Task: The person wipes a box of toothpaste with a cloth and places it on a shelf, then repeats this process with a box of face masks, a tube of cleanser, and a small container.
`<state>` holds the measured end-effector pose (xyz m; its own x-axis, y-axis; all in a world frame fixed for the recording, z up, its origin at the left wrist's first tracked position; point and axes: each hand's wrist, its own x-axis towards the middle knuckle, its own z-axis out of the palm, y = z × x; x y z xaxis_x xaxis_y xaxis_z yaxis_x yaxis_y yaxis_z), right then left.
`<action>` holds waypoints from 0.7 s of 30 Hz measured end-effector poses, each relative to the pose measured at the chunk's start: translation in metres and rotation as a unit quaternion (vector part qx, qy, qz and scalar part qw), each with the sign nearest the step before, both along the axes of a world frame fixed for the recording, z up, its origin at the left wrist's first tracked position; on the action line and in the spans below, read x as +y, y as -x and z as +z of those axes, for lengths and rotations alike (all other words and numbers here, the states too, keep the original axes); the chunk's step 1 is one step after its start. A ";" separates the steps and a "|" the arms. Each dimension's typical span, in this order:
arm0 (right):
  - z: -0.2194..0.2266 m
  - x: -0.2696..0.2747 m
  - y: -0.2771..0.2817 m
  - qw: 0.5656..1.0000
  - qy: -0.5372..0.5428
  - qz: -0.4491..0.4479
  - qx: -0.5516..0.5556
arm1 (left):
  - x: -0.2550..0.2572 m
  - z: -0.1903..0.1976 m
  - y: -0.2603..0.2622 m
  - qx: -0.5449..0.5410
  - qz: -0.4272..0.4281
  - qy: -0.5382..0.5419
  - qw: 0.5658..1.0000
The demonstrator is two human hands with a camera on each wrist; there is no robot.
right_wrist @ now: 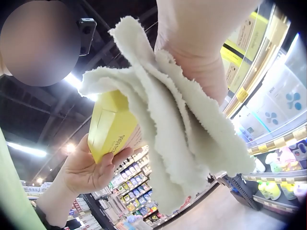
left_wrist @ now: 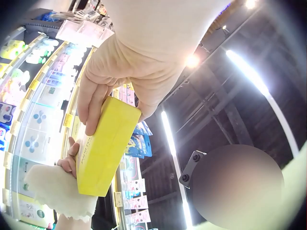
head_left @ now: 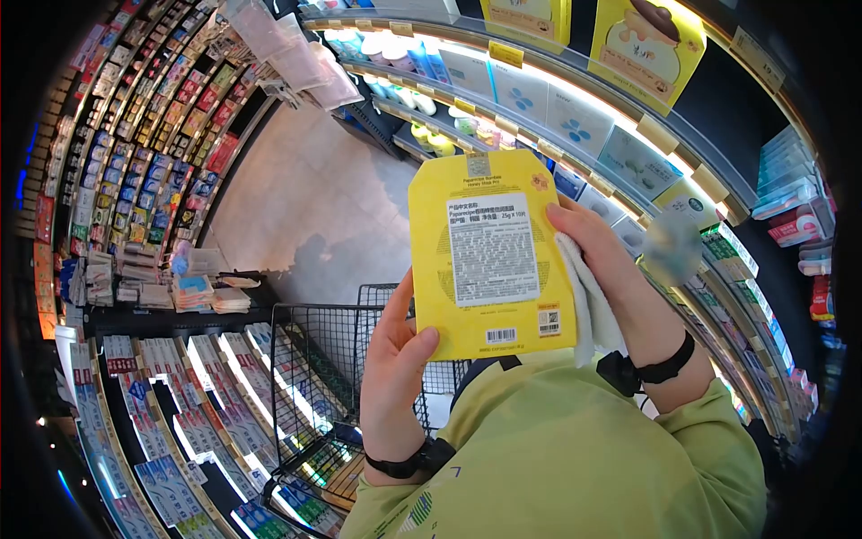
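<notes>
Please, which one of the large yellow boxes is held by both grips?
The yellow box with the white text label, between the left grip and the right grip; the other yellow boxes are shelved, drawings facing out.

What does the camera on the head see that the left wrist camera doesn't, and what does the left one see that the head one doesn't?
Only the head view shows the white label and barcode on the big face of the yellow box, and the black wire basket.

Only the left wrist view shows the long white ceiling lights and the metal bracket.

Both show the yellow box, the left hand and right hand holding it, and the white cloth.
</notes>
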<state>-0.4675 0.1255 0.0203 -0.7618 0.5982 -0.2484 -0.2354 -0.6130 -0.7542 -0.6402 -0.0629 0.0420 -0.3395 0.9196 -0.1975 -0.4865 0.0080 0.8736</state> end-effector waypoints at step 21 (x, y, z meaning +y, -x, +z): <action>0.014 0.014 -0.028 0.992 -0.086 -0.079 -0.054 | 0.001 -0.010 0.000 0.057 -0.040 0.000 0.998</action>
